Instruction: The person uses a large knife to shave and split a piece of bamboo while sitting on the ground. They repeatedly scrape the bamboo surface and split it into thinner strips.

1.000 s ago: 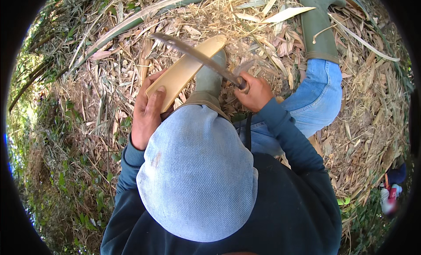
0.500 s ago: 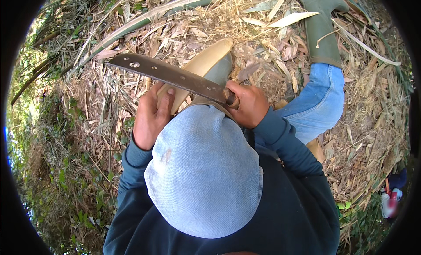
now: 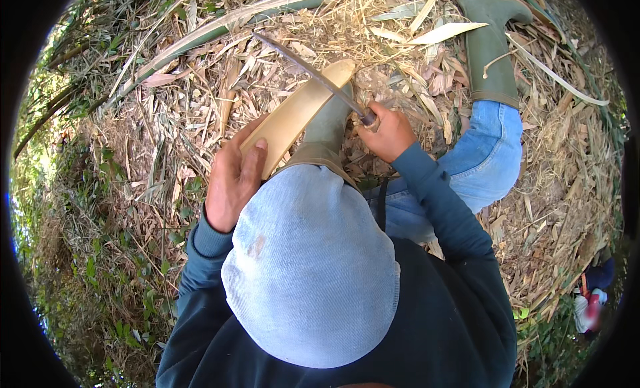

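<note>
My left hand (image 3: 231, 178) grips the near end of a split bamboo piece (image 3: 297, 115), thumb on its pale, hollowed inner side. The piece slants away and to the right, beside my green boot. In my right hand (image 3: 392, 136) is the handle of a machete, fingers wrapped round it. The machete's dark blade (image 3: 293, 60) points to the far left, nearly edge-on in view, and crosses over the far part of the bamboo. Whether the blade touches the bamboo, I cannot tell. My raised knee (image 3: 310, 261) in light blue jeans hides the lower part of that leg.
My other leg stretches right, ending in a green rubber boot (image 3: 492, 51). A long green bamboo strip (image 3: 220, 31) curves across the far left. Dry leaves and shavings (image 3: 553, 188) cover the ground. Green plants (image 3: 100, 275) grow at left. A blurred person (image 3: 590, 298) is at the right edge.
My right hand has moved slightly away and to the right. The machete's blade has turned from flat to nearly edge-on and shifted toward the bamboo's far end. My left hand keeps its hold.
</note>
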Tool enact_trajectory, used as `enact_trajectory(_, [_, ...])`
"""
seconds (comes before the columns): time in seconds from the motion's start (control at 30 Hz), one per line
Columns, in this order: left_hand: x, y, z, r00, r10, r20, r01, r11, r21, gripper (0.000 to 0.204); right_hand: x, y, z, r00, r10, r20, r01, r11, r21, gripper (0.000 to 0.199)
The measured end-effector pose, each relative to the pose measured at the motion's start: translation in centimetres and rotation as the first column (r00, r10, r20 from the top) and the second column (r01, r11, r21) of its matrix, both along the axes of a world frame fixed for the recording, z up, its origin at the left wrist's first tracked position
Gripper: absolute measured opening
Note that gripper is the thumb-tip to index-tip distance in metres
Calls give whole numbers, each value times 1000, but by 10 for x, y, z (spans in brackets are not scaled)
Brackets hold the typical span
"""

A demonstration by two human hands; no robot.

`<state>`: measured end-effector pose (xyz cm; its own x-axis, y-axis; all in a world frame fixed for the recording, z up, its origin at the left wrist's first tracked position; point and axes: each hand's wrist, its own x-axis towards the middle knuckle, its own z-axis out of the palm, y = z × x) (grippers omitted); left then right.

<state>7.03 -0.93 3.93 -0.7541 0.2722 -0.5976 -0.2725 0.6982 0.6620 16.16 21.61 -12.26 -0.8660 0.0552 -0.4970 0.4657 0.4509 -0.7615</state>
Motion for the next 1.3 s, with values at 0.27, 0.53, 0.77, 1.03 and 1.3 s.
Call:
enact_trajectory(0.27, [2,1,0,999,50,19,-51,999,19,50,-5,2,-3,999,29,-17,-28,999,18,24])
enact_trajectory(0.53, [6,1,3,997,65,46,-65,998,-2,42,4,2,-20,1000,-17,-15,18,999,38,23])
enact_trajectory(0.77, [3,-5,-7,994,-34,-100,37,999,28,36,-3,19,7,999,46,23,-47,998,38,21])
enact_trajectory(1.03, [-20,7,12,896,-409,-174,381,908,-175,35,5,7,7,1000,-14,-26,15,1000,13,23])
enact_trajectory(1.3, [-17,6,4,871,-407,-274,381,913,-144,36,8,10,-3,999,-6,-46,7,1000,15,24])
